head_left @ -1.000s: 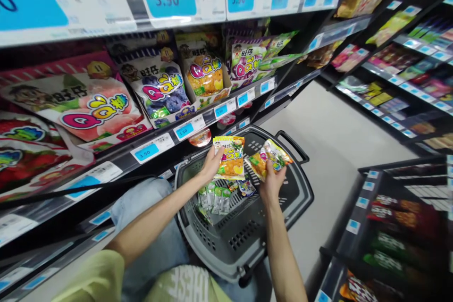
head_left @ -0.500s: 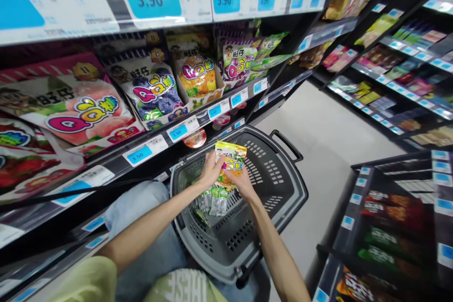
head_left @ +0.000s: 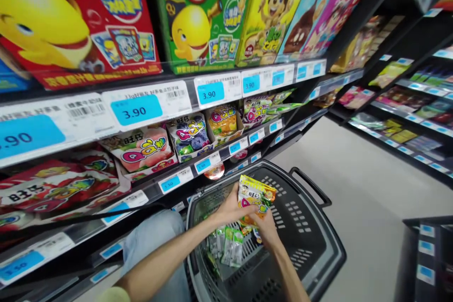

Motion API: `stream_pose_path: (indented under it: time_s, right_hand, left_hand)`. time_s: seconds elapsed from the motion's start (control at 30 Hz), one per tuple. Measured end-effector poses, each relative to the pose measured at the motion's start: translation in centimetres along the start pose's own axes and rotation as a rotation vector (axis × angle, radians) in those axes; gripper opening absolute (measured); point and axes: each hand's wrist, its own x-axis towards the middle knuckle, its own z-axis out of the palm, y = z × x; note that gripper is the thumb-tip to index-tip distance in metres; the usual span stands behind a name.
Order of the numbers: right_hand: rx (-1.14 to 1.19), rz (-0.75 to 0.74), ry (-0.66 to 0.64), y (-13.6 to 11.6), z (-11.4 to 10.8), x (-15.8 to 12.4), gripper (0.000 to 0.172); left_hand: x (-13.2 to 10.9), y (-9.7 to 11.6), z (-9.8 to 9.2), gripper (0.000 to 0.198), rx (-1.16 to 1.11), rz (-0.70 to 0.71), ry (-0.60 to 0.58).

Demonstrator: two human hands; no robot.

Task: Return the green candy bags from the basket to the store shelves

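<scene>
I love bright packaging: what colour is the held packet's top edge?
The packet's top edge is yellow, showing best in the head view.

A pale yellow-green sleeve (head_left: 114, 294) leaves the left forearm (head_left: 177, 251) bare above faded light-blue denim trousers (head_left: 154, 236).

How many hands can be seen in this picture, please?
2. The left hand is on the left side of the candy bag, the right hand at its lower right, both above the basket.
</scene>
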Motion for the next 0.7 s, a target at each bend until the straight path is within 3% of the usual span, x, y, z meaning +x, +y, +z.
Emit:
stream_pose_path:
  time_s: [0.1, 0.23, 0.33, 0.43, 0.57, 0.63, 0.7]
  right_hand:
    - [-0.118, -0.008, -0.142, -1.1, 0.1, 0.2, 0.050]
    - [-0.224, -0.019, -0.283, -2.0, 0.2, 0.2, 0.047]
    - [-0.218, -0.015, -0.224, -1.2, -0.1, 0.1, 0.044]
    - [-0.164, -0.051, -0.104, 0.4, -0.7, 0.3, 0.036]
    - [-0.077, -0.171, 0.099, 0.2, -1.5, 1.8, 0.028]
    - [-0.089, -0.277, 0.169, -2.2, -1.6, 3.1, 0.033]
    - [-0.101, -0.379, 0.177, -6.2, -1.0, 4.5, 0.038]
  left_hand:
    - [-1.0, 0.6, -0.4, 0.061, 0.233, 0.057, 0.038]
    - [-1.8, 1.2, -1.1, 0.068, 0.509, 0.174, -0.014]
    - [-1.9, 2.1, -1.9, 0.077, 0.565, 0.268, -0.063]
    - [-2.0, 4.4, -3.6, 0.089, 0.594, 0.423, -0.093]
    - [-2.7, 8.8, -6.0, 0.053, 0.694, 0.546, 0.115]
    - [-2.6, 10.6, -6.8, 0.041, 0.838, 0.616, 0.262]
    - [-2.0, 11.9, -7.2, 0.040, 0.996, 0.652, 0.392]
